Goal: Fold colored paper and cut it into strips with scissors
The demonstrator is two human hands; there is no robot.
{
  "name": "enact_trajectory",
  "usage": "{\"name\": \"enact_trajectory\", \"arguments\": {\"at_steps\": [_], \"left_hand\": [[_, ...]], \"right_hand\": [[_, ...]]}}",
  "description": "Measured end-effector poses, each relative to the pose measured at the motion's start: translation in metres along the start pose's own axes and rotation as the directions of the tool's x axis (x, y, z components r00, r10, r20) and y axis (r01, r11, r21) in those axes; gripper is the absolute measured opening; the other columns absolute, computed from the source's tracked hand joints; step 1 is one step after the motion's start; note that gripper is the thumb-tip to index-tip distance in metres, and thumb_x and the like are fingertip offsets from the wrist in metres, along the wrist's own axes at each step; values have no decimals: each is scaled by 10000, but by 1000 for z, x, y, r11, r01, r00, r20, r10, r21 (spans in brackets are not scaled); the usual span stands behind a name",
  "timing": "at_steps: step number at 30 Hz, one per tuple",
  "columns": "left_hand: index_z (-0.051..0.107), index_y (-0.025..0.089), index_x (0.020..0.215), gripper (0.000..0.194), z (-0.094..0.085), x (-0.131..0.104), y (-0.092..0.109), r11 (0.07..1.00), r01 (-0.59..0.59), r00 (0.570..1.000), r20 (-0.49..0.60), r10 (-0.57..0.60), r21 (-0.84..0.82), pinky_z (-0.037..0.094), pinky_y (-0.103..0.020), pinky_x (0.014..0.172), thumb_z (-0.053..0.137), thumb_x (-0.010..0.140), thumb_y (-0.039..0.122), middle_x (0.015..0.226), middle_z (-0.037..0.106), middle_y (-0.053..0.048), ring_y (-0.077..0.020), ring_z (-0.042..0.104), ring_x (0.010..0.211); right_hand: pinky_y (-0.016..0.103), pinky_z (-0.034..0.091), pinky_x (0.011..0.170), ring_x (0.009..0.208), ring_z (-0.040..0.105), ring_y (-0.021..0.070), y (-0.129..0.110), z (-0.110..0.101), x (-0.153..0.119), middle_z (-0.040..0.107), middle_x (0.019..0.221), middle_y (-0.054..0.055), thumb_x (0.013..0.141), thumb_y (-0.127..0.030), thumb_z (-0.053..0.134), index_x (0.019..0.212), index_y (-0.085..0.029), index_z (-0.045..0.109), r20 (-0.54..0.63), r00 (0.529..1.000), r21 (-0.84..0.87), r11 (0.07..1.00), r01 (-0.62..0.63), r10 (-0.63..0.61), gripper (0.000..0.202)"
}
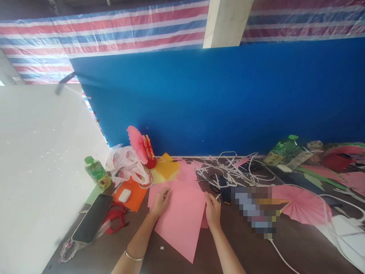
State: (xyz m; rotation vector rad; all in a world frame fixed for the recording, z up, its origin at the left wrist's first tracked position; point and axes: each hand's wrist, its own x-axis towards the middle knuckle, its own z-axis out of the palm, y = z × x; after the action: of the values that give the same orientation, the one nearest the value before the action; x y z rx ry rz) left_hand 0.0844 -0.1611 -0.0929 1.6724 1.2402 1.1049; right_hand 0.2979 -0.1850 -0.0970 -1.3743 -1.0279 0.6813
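Note:
A pink sheet of paper (182, 220) lies in front of me at a slant, with one corner pointing towards me. My left hand (161, 201) is closed at its left edge, fingers curled, with a bangle on the wrist. At the right edge, the thumb and fingers of my right hand (213, 209) pinch the same sheet. More pink paper shows beneath and behind it. Beyond the sheets lie yellow-orange paper (167, 167) and an orange sheet (139, 198) bearing a white earphone case (124, 195).
Left stand a green-capped bottle (97, 173), a phone (92, 219), red scissors-like handles (115, 219) and a plastic bag (125, 165). Tangled white cables and paper strips (228, 167) fill the back. A pleated pink fan (302, 205) lies right. A blue partition (199, 102) rises behind.

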Motion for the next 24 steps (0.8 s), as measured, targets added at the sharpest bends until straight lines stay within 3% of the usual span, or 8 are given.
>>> {"name": "enact_trajectory", "arguments": {"at_steps": [3, 7, 9, 11, 13, 16, 20, 24], "left_hand": [[587, 176, 833, 304, 0, 1, 0, 1000, 8, 999, -35, -8, -3, 444, -263, 652, 383, 850, 401, 811, 626, -54, -173, 567, 750], [591, 142, 862, 324, -4, 5, -6, 999, 32, 959, -281, -32, -3, 457, -304, 704, 395, 848, 399, 846, 630, -86, -194, 579, 799], [587, 133, 875, 334, -7, 7, -10, 996, 82, 915, -395, -86, -27, 460, -319, 710, 404, 845, 411, 849, 633, -95, -203, 582, 798], [577, 130, 927, 355, -11, 8, -13, 988, 131, 880, -449, -154, -83, 464, -326, 721, 402, 846, 428, 874, 637, -99, -208, 592, 810], [560, 131, 1010, 388, -14, 9, -15, 976, 164, 868, -448, -212, -144, 467, -336, 746, 392, 853, 442, 930, 638, -107, -218, 601, 854], [509, 154, 1155, 423, -17, 10, -17, 969, 160, 866, -444, -230, -191, 459, -343, 819, 389, 861, 435, 1089, 603, -115, -227, 577, 989], [525, 151, 1159, 432, -19, 12, -22, 964, 140, 870, -436, -229, -227, 456, -322, 848, 387, 860, 431, 1148, 580, -119, -227, 546, 1063], [590, 123, 924, 400, -17, 13, -30, 935, 179, 894, -347, -284, -305, 502, -306, 666, 412, 828, 468, 822, 653, -81, -196, 629, 763]], "right_hand": [[250, 385, 554, 589, 462, 143, 3, 1, 1, 490, 604, -19, 793, -503, 470, 668, -173, 515, 33, 999, 61, 998, -12, 10, 356], [317, 474, 695, 738, 589, 193, 7, 5, -1, 615, 817, 40, 786, -507, 477, 1055, -180, 522, 152, 988, 94, 995, -30, 15, 426], [353, 475, 776, 845, 595, 209, 8, 7, -5, 599, 987, 85, 763, -463, 539, 1155, -188, 465, 243, 967, 15, 997, 79, -81, 485], [408, 429, 891, 1042, 528, 251, 6, 9, -9, 498, 1201, 130, 702, -411, 627, 1186, -199, 463, 358, 908, -87, 960, 265, -218, 553], [449, 360, 975, 1188, 412, 286, 4, 9, -13, 400, 1317, 137, 645, -369, 685, 1162, -205, 514, 488, 825, -166, 898, 407, -283, 568], [443, 331, 1012, 1247, 350, 286, 1, 8, -17, 359, 1362, 131, 640, -343, 691, 1121, -203, 573, 629, 740, -228, 853, 470, -239, 515], [431, 372, 987, 1210, 407, 279, 2, 9, -17, 426, 1329, 122, 647, -352, 689, 1102, -206, 598, 664, 717, -276, 821, 500, -214, 486], [489, 348, 980, 1032, 557, 242, 9, 11, -13, 638, 1065, 72, 791, -305, 549, 1010, -242, 638, 636, 695, -269, 748, 607, -335, 244]]}}
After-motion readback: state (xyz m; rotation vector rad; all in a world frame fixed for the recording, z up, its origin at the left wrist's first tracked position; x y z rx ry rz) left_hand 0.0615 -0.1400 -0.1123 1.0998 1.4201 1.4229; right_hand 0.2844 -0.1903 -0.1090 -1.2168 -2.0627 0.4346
